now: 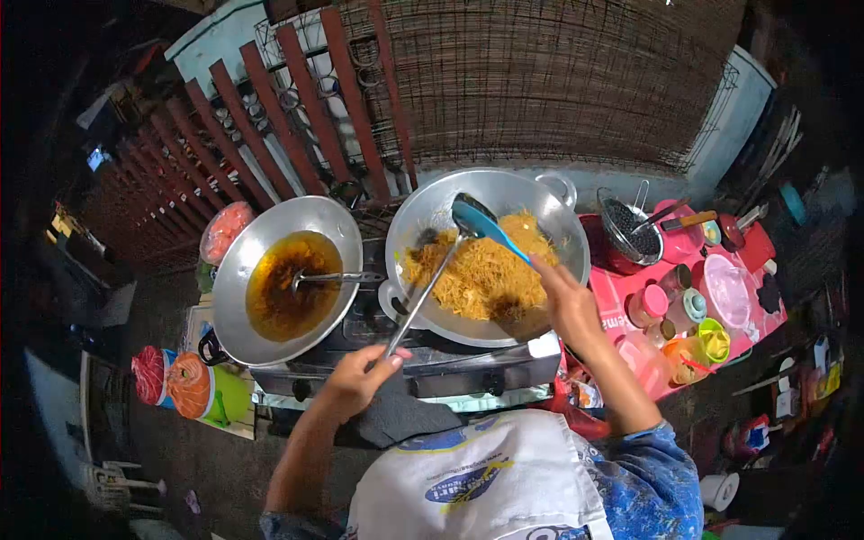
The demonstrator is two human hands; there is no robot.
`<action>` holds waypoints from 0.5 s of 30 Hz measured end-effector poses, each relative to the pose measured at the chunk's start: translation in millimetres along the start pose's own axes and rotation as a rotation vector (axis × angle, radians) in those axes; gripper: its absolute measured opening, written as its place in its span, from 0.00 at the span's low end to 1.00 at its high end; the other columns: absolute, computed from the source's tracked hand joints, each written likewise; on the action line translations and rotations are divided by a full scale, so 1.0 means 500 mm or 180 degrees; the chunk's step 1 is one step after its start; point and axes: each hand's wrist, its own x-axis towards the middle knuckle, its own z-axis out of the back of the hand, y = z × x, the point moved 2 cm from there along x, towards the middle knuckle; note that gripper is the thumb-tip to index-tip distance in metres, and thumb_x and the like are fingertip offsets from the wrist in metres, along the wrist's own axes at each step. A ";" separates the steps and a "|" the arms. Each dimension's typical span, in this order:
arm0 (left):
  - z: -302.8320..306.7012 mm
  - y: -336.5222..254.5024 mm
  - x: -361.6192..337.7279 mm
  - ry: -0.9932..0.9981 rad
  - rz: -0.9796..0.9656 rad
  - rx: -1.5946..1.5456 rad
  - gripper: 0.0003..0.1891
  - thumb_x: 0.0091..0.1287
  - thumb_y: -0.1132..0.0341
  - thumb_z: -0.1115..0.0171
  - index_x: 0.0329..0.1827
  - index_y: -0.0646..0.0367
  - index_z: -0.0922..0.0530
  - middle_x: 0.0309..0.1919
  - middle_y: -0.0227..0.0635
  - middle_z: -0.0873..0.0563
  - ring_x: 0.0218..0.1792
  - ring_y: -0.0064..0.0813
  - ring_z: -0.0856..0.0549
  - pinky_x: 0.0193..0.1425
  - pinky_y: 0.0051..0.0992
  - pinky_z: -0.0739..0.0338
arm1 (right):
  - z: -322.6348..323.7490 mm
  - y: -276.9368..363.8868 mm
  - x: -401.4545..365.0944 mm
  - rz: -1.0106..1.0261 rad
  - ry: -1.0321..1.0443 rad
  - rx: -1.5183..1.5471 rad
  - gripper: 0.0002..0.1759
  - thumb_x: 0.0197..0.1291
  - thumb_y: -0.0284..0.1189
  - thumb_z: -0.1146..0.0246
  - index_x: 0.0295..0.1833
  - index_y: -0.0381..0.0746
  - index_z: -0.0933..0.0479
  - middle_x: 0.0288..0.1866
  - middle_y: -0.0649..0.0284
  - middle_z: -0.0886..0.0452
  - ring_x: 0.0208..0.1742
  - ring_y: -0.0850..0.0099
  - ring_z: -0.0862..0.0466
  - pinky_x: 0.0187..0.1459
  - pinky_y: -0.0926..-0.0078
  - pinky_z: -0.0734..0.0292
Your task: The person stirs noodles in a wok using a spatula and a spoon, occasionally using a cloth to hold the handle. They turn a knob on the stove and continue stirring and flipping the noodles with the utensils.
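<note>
My left hand (pixel 358 380) is closed round the handle of a long metal ladle (pixel 423 301), which slants up over a large two-handled wok (pixel 409 202). In my right hand (pixel 571 308) is a blue spatula (pixel 506 243). Its blade overlaps the ladle's dark head above the wok. Thin golden-brown noodles (pixel 481 279) fill much of the wok, with darker patches at the left and front.
To the left, a second wok (pixel 229 297) holds brown oil and a resting metal utensil (pixel 337 277). Both woks sit on a stove (pixel 351 337). A pink table (pixel 612 292) at right carries jars, a strainer (pixel 621 225) and bowls. Wrapped tubs (pixel 191 382) stand at lower left.
</note>
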 end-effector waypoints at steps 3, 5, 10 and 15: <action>-0.018 0.003 -0.010 0.0266 0.0363 -0.0539 0.14 0.66 0.63 0.48 0.48 0.61 0.23 0.34 0.29 0.19 0.39 0.17 0.26 0.48 0.18 0.33 | -0.031 -0.021 -0.023 -0.0712 0.0500 -0.0401 0.30 0.50 0.15 0.48 0.61 0.47 0.33 0.37 0.50 0.24 0.40 0.51 0.22 0.38 0.61 0.27; -0.021 -0.014 -0.013 0.0253 0.0551 -0.0748 0.14 0.67 0.62 0.50 0.49 0.60 0.23 0.32 0.24 0.22 0.37 0.15 0.28 0.48 0.17 0.35 | -0.023 -0.022 -0.022 -0.0901 0.0178 -0.0256 0.30 0.50 0.15 0.48 0.61 0.47 0.32 0.36 0.50 0.25 0.37 0.50 0.22 0.36 0.58 0.27; -0.041 0.005 -0.011 0.0376 0.0387 -0.1043 0.15 0.68 0.62 0.51 0.51 0.60 0.24 0.30 0.20 0.25 0.34 0.12 0.30 0.44 0.14 0.37 | -0.025 -0.018 -0.036 -0.0760 0.0324 -0.0438 0.27 0.51 0.17 0.47 0.59 0.46 0.31 0.37 0.50 0.23 0.36 0.51 0.22 0.35 0.59 0.28; -0.046 0.005 -0.018 0.0123 0.0115 -0.1149 0.15 0.68 0.62 0.51 0.51 0.60 0.24 0.31 0.20 0.25 0.36 0.12 0.30 0.46 0.13 0.37 | -0.024 -0.058 -0.053 -0.0572 -0.0177 -0.0276 0.23 0.54 0.20 0.47 0.58 0.45 0.30 0.34 0.54 0.23 0.33 0.55 0.22 0.33 0.62 0.27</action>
